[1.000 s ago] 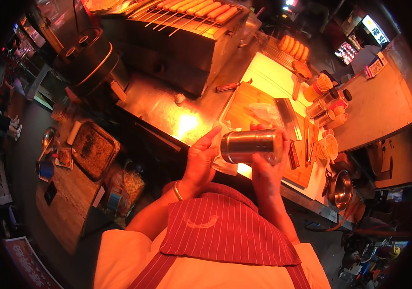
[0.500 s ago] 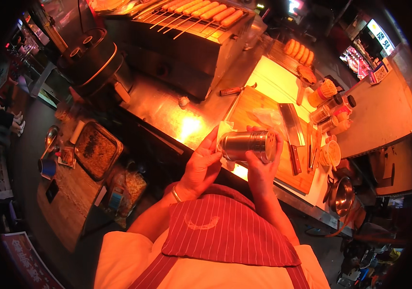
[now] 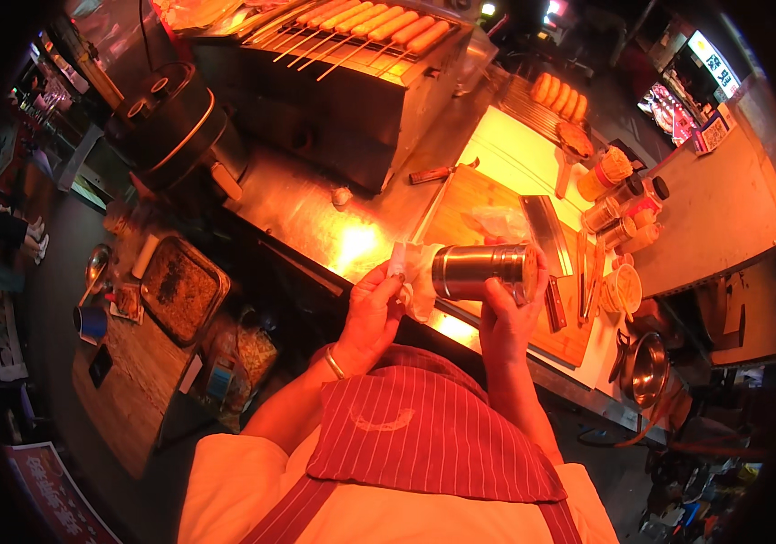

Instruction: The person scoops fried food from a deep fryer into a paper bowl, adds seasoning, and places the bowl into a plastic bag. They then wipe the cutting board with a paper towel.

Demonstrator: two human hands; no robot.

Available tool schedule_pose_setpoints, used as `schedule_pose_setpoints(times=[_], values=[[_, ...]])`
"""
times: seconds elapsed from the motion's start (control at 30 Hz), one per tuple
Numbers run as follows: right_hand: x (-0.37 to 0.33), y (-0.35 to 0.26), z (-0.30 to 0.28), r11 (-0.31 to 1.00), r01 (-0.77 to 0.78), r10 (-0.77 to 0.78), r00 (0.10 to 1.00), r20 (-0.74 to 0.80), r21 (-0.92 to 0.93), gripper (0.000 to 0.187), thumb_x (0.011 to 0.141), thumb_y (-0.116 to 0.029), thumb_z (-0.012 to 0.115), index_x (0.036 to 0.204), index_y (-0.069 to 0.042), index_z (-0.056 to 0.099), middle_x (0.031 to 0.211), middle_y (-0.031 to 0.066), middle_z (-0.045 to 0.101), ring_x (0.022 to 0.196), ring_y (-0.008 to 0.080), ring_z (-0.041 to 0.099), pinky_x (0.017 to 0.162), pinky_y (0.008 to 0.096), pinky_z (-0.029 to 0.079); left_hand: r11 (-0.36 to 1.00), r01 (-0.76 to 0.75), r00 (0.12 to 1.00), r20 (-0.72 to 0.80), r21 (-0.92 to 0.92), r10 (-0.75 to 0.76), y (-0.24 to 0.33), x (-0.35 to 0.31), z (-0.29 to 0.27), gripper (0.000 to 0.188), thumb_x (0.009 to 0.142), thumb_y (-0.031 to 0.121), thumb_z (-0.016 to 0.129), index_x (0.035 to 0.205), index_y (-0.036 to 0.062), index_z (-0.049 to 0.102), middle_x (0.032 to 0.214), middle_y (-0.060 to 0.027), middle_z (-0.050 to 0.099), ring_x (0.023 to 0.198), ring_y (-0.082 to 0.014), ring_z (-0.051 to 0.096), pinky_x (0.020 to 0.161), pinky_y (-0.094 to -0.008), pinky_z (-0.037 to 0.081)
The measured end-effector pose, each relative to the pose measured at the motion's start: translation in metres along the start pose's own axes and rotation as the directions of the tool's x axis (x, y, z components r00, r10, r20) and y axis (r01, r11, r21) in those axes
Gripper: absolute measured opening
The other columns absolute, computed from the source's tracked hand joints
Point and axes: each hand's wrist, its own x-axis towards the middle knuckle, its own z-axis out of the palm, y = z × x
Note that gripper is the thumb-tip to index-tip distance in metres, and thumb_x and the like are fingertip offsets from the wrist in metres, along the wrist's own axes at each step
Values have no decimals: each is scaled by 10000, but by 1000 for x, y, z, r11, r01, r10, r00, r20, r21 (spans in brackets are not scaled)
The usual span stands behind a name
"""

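A metal shaker canister [image 3: 471, 272] lies on its side in the air in front of me, above the near edge of the counter. My right hand [image 3: 508, 325] is closed around its right end, with the thumb on its side. Crumpled white tissue or a thin wipe [image 3: 418, 283] hangs at the canister's left end. My left hand [image 3: 372, 313] pinches that tissue between thumb and fingers, a little apart from the metal. Just beyond is a wooden cutting board [image 3: 460, 213] with a cleaver [image 3: 547, 238] and clear plastic on it.
Sausages on sticks [image 3: 383, 25] lie across a hot grill [image 3: 315, 109]. Seasoning bottles [image 3: 607, 208] and a tub [image 3: 622, 288] line the board's right side. A metal bowl [image 3: 645, 376] sits at the right edge. On the left, a wooden table [image 3: 134, 390] holds a tray of chopped bits [image 3: 184, 290].
The canister has shifted right and turned so its holed end no longer shows. My left hand has drawn down and away from it, pulling the tissue out from the left end.
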Motion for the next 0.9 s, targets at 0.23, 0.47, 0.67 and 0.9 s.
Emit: schedule_pose_setpoints(times=[0.23,0.47,0.67,0.9], values=[[-4,32,1,977,126,-88,974,208,-175,774,678,50,737,1311,-97,315,1241,164,499,1204,312,490,1020,449,406,947,170,949,306,-274,-82,12,-6,33,387,920,101,373,1268,-14,496,1188,-159,589,1103,-252,568,973,-368,432],[-7,42,0,942,225,-128,926,355,-249,761,635,17,793,1241,-68,341,1208,152,530,1165,261,520,991,396,428,935,145,974,213,-325,-77,16,-11,37,508,1015,331,267,1415,22,315,1303,-138,520,1196,-263,500,1045,-389,350],[-5,32,-10,988,-23,96,862,499,-150,761,598,28,808,1226,-66,389,1194,147,553,1159,254,524,990,401,425,910,324,912,340,-260,-228,24,-15,24,489,1015,344,292,1363,10,375,1285,-155,529,1190,-276,505,1042,-406,359],[10,20,-34,951,-124,298,613,732,-283,787,582,-186,854,1245,-59,451,1186,120,556,1141,253,527,990,393,404,830,501,794,511,-245,-329,20,-21,0,393,1013,297,333,1222,-4,476,1274,-156,523,1175,-279,515,1026,-405,394]])
